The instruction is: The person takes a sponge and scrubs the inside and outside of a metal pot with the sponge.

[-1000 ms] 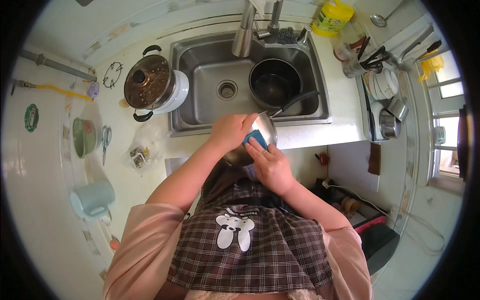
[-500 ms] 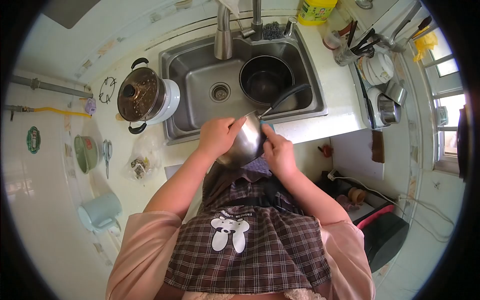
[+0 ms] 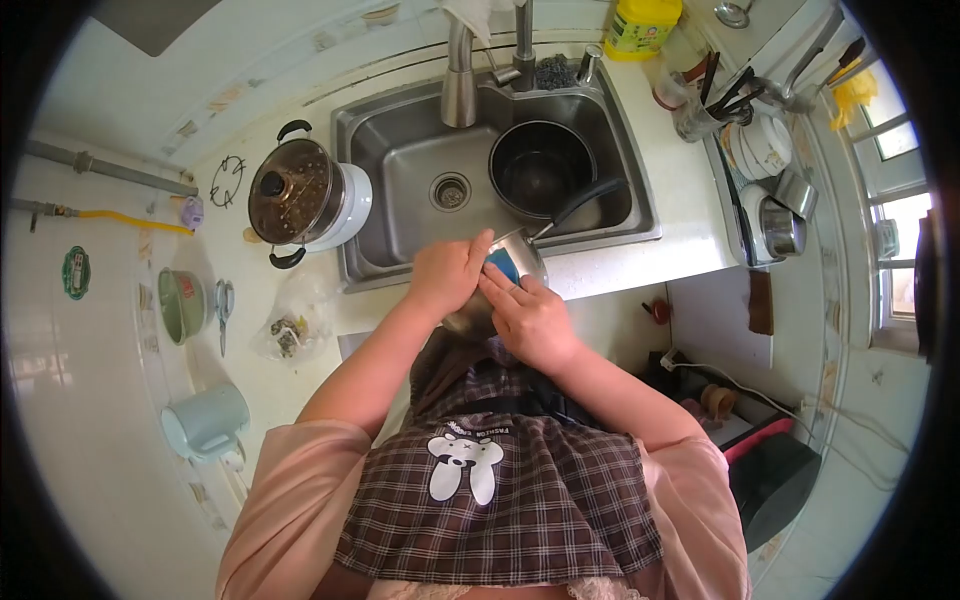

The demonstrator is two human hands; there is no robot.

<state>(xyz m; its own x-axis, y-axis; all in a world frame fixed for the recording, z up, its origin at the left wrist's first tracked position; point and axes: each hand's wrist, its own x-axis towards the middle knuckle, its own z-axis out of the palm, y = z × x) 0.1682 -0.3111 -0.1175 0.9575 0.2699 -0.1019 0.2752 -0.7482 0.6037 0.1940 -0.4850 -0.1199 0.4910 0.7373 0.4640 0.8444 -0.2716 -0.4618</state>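
Observation:
A metal saucepan (image 3: 469, 321) with a black handle (image 3: 588, 200) is held tilted at the sink's front edge, its handle reaching over the basin. My left hand (image 3: 447, 275) grips the pan's left side, thumb along the upper edge. With my right hand (image 3: 531, 318), I press a blue sponge (image 3: 504, 265) flat on the pan's metal surface. Both hands hide much of the pan's body. Inside the steel sink (image 3: 400, 160), a dark round pot (image 3: 541, 170) sits on the right side, just beyond the saucepan handle.
A glass-lidded pot (image 3: 295, 190) stands left of the sink. The faucet (image 3: 459, 90) hangs over the basin. On the left counter are a plastic bag (image 3: 292, 325), scissors (image 3: 223, 310), a green basin (image 3: 182, 305) and a pale jug (image 3: 207, 423). A dish rack (image 3: 740, 225) stands at right.
My right hand has moved left and up across the pan, bringing the blue sponge into plain view near my left fingers. The view has shifted slightly.

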